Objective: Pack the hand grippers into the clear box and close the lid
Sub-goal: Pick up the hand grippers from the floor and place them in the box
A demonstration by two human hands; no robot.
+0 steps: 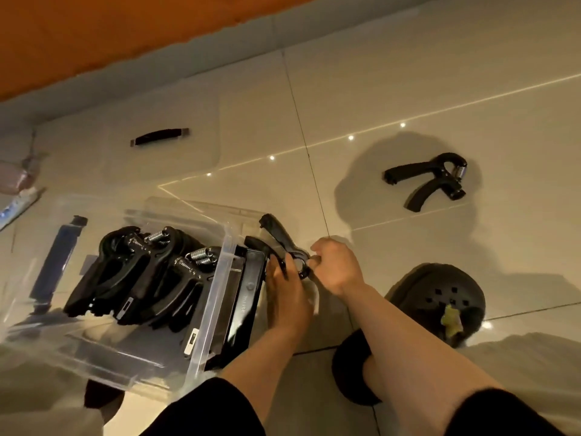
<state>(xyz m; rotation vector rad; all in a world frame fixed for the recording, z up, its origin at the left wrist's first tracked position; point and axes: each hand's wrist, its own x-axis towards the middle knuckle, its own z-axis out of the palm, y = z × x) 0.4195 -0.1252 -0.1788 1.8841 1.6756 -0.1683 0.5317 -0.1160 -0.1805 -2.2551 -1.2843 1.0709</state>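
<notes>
- My left hand lay against the right end of the clear box, fingers curled round the lower part of a black hand gripper held just past the box's rim
- My right hand pinched that same gripper at its head, thumb and fingertips closed on the round part, so both hands had hold of it at once
- The gripper's two handles pointed up and away from me, over the box's far right corner; I could not tell whether any part of it touched the box
- Inside the clear box I saw several packed grippers, black, lying side by side with their coil springs up and handles towards the near left
- A long black piece ran along the box's right end, just beside my left hand; I could not tell what it was
- One more loose gripper lay on the tiled floor, well apart to the right of the box
- The clear lid with its dark handle lay flat on the floor beyond the box
- A dark blue object showed at the box's left side
- A black round stool stood near my right forearm
</notes>
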